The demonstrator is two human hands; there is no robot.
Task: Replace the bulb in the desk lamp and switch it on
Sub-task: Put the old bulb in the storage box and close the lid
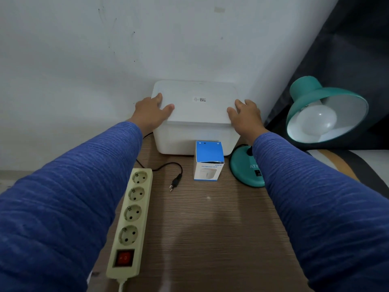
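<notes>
A teal desk lamp stands at the right of the wooden table; its shade (311, 95) tilts toward me with a white bulb (316, 121) screwed in, unlit. Its round base (244, 167) sits beside my right forearm. The lamp's black plug (175, 183) lies loose on the table, out of any socket. A white lidded box (197, 121) stands against the wall. My left hand (152, 111) grips the lid's left edge and my right hand (245, 116) grips its right edge, thumbs on top.
A beige power strip (131, 222) with several sockets and a red switch lies at the left of the table (210, 239). A small blue and white humidifier carton (208, 161) stands in front of the white box. Dark fabric hangs behind the lamp.
</notes>
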